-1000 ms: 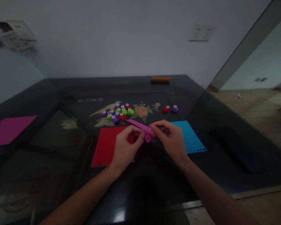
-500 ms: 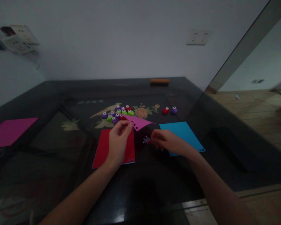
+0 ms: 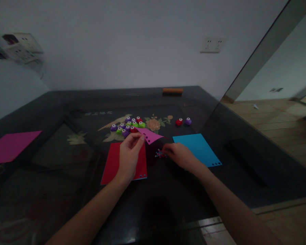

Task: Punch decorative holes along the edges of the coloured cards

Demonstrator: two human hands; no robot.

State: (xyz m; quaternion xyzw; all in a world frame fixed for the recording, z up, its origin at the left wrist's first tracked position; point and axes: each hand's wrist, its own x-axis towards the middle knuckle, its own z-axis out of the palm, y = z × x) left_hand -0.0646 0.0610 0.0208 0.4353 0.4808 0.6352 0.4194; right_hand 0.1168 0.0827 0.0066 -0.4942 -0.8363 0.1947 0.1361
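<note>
Btwn red sheet (image 3: 112, 163) & blue sheet (image 3: 196, 148): punch cluster (image 3: 129, 125) behind pink paper (image 3: 150, 135).

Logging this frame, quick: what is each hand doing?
Left hand: closed, holding the pink paper.
Right hand: at the paper bits; grip cannot be told.

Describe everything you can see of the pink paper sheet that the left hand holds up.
The pink paper sheet is thin, matte and flat-looking, with a few small dark punched holes near its held edge. It is lifted off the dark glass table, tilted, one corner pointing right. The left hand pinches its left edge between thumb and fingers; nothing else touches it.
</note>
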